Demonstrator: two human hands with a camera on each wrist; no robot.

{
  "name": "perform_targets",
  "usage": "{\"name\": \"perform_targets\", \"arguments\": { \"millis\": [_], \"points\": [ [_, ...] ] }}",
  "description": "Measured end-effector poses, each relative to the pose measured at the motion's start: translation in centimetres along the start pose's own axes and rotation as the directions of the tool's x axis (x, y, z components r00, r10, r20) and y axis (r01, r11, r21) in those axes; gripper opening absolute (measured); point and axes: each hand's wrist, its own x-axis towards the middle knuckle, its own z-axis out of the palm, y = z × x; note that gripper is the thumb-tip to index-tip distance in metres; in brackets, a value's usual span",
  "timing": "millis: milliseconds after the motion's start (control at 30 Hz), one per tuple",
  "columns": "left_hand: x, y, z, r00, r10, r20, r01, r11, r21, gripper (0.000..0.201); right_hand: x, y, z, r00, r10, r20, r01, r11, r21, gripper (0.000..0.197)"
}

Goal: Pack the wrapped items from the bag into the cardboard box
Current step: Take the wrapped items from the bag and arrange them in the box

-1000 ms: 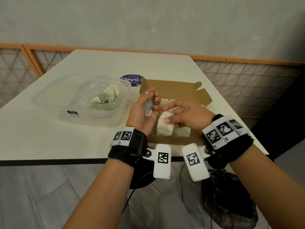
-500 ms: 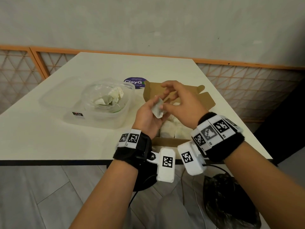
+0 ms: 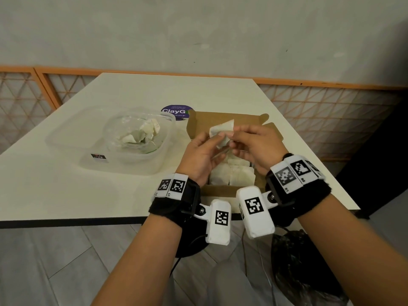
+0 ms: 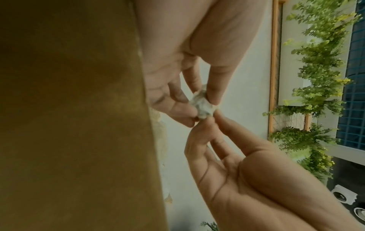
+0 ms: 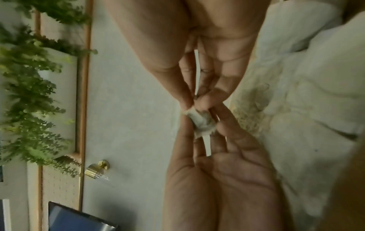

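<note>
Both sets of fingertips meet on one small wrapped item (image 3: 221,134), a white, crinkled packet held in the air above the open cardboard box (image 3: 223,191). The left hand (image 3: 202,154) pinches its lower edge between thumb and forefinger, the other fingers loosely curved below; in the left wrist view the packet (image 4: 202,106) sits right at those tips. The right hand (image 3: 257,143) pinches the opposite side from the right, thumb and first fingers closed on the wrapping, and in the right wrist view the packet (image 5: 201,121) lies squeezed between the two hands' fingertips. Under the hands, more white wrapped items (image 3: 231,175) lie packed side by side in the box. To the left on the table (image 3: 66,191) stands a clear plastic container (image 3: 110,149) holding a clear bag (image 3: 136,133) with further white packets inside. A round purple sticker (image 3: 174,111) lies just beyond the box.
</note>
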Motion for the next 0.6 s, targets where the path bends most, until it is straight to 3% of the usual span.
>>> {"name": "perform_targets", "arguments": {
  "millis": [100, 200, 333, 467, 600],
  "points": [
    [0.0, 0.0, 0.2, 0.999, 0.015, -0.048, -0.010, 0.996, 0.092, 0.007, -0.2, -0.3, -1.0, 0.992, -0.126, -0.029, 0.113, 0.951, -0.289, 0.030],
    [-0.2, -0.1, 0.4, 1.000, 0.004, -0.011, -0.002, 0.980, 0.201, 0.010, -0.3, -1.5, -1.5, 0.960, -0.254, 0.119, 0.278, 0.801, -0.530, 0.033],
    [-0.4, 0.0, 0.7, 0.999, -0.037, -0.005, 0.037, 0.969, 0.243, 0.009, 0.7, -2.7, -2.1, 0.955, -0.215, 0.205, 0.297, 0.678, -0.673, 0.002],
    [-0.4, 0.3, 0.8, 0.997, -0.022, -0.070, 0.034, 0.985, 0.171, 0.010, 1.3, -4.8, -4.3, 0.970, -0.144, 0.193, 0.241, 0.602, -0.761, 0.007],
    [-0.1, 0.0, 0.8, 0.991, -0.074, -0.107, 0.096, 0.972, 0.216, 0.022, 1.4, -6.1, -6.7, 0.978, 0.044, 0.205, 0.174, 0.378, -0.909, 0.017]
  ]
}}
